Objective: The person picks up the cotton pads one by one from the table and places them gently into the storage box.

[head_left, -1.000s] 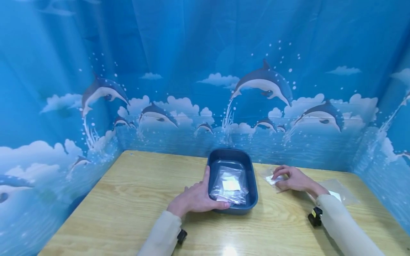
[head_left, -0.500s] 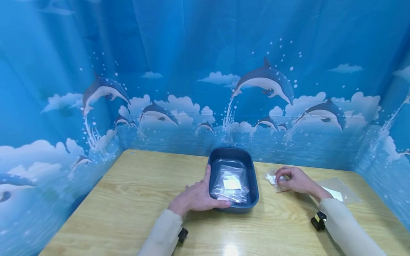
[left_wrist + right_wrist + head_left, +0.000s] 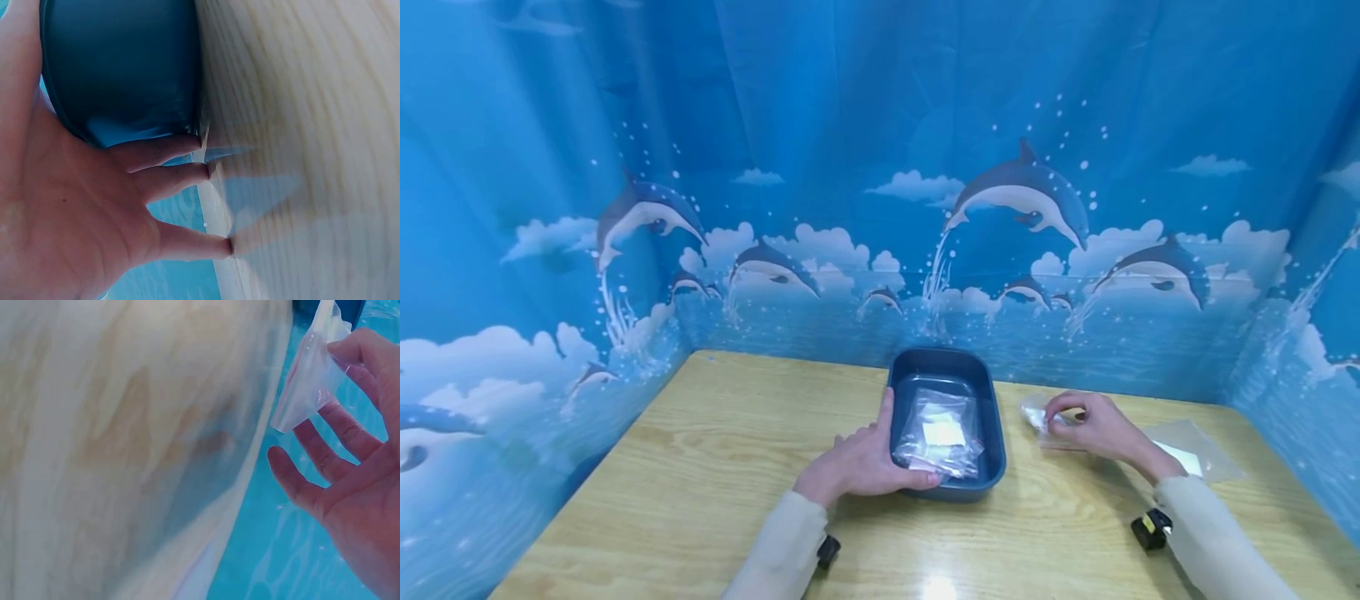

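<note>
My left hand (image 3: 867,463) lies against the left side of a dark blue plastic tray (image 3: 997,442), its index finger along the side and its thumb over the near rim. In the left wrist view its other fingers (image 3: 190,242) reach straight down to the tabletop. Clear zip bags (image 3: 942,429) with a white label or paper lie in the tray. To the right of the tray, my right hand (image 3: 1101,429) pinches a small clear zip bag (image 3: 312,378) between thumb and index finger. Its other fingers are spread behind the bag in the right wrist view.
A larger clear bag (image 3: 1208,448) with a white piece lies on the wooden table (image 3: 737,433), behind my right wrist. A blue dolphin-print curtain (image 3: 820,167) hangs along the table's back and sides. Black wrist cameras (image 3: 1152,529) sit under both sleeves.
The right hand has shifted slightly right with the small bag, now pinching it with the thumb and finger close together. The left hand and tray stay in place.
</note>
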### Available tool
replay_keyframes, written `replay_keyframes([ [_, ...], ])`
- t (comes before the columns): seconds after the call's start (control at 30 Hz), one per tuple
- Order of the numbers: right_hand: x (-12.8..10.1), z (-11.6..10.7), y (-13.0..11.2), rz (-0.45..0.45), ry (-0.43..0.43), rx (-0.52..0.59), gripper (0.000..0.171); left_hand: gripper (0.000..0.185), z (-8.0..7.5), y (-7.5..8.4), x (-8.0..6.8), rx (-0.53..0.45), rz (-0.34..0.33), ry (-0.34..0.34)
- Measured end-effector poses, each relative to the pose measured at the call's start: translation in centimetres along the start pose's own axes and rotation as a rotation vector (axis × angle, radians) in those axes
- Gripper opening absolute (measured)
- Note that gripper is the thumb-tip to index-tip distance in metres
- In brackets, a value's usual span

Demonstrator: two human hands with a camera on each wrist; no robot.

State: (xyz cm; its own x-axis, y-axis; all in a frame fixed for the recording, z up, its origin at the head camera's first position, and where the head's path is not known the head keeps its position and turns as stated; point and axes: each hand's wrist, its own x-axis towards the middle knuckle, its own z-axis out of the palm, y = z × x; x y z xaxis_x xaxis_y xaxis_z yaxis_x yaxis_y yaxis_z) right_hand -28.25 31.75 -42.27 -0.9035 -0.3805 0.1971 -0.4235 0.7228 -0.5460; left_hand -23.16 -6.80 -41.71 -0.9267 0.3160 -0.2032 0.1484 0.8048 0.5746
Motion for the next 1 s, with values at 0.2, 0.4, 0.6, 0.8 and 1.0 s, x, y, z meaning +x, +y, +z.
replay_keyframes([
  [0.2,-0.3,-0.5,-0.9,-0.019,0.037,-0.016,0.013,0.142,0.0,0.1,0.0,-0.001,0.003,-0.001],
  [0.4,-0.4,-0.6,-2.0,-0.063,0.114,-0.087,0.013,0.142,0.0,0.1,0.0,-0.001,-0.001,-0.003],
  [0.6,0.3,-0.7,-3.9,-0.167,0.186,-0.119,0.015,0.142,-0.1,0.1,0.0,-0.001,0.001,0.002],
  [0.8,1.1,-0.7,-5.9,-0.24,0.249,-0.136,0.016,0.143,0.0,0.0,0.0,-0.002,0.008,0.009],
  [1.0,2.0,-0.7,-7.7,-0.258,0.271,-0.113,0.015,0.143,0.0,0.0,-0.1,0.004,0.013,0.007],
])
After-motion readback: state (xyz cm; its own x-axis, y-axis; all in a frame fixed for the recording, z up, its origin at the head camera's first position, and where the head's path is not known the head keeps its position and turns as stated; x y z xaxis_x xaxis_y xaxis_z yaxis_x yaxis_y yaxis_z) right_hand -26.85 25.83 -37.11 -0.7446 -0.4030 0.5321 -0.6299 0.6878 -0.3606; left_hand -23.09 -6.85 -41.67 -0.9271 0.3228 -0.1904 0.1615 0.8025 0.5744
